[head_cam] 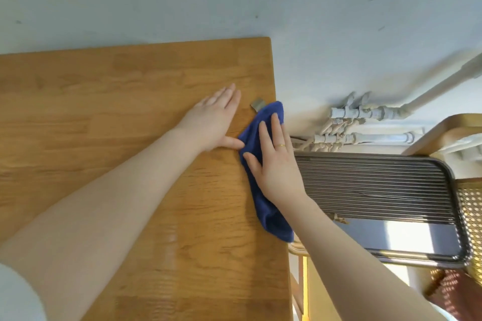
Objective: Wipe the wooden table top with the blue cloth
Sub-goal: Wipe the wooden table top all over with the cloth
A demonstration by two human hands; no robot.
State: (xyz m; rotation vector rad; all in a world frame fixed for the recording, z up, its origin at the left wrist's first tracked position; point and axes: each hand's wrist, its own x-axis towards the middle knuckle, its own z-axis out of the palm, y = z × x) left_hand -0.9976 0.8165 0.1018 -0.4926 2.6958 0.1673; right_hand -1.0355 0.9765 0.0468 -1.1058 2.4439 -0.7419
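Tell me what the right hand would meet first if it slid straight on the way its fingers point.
The right hand lies flat on the blue cloth, fingers pointing toward the far right table edge. It would likely first reach the small grey tag just past the cloth's tip, or slip off the edge; which is unclear.

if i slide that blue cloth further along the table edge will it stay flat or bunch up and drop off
Likely bunch: the blue cloth looks soft and already creased under the flat right hand. Part of it overhangs the wooden table's right edge, so it could slip off unless pressed.

Head view, looking down, close over table [104, 138]
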